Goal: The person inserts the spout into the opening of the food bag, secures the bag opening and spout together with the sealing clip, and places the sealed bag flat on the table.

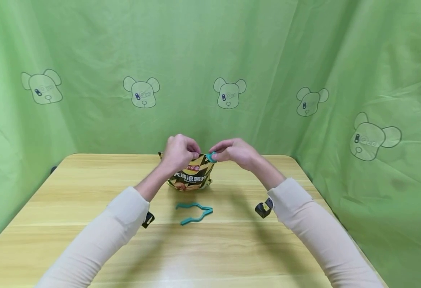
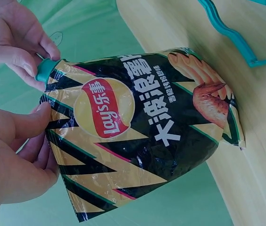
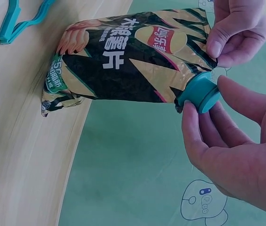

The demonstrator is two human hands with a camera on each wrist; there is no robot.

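A black and gold bag of potato chips [image 2: 137, 117] stands upright at the table's far side. Its top edge is pinched between the thumb and fingers of my left hand [image 1: 179, 152]. At the bag's right upper corner sits a teal round cap [image 3: 201, 92], like a pour spout. My right hand [image 1: 237, 153] grips this cap, thumb on one side and fingers on the other, as the right wrist view shows. Nearer to me on the table lies a teal clip [image 1: 196, 213], its two wavy arms spread apart.
The light wooden table [image 1: 88, 192] ends just behind the bag. A green curtain [image 1: 185, 48] with printed bear heads hangs around its back and sides. Both forearms reach over the table on either side of the clip.
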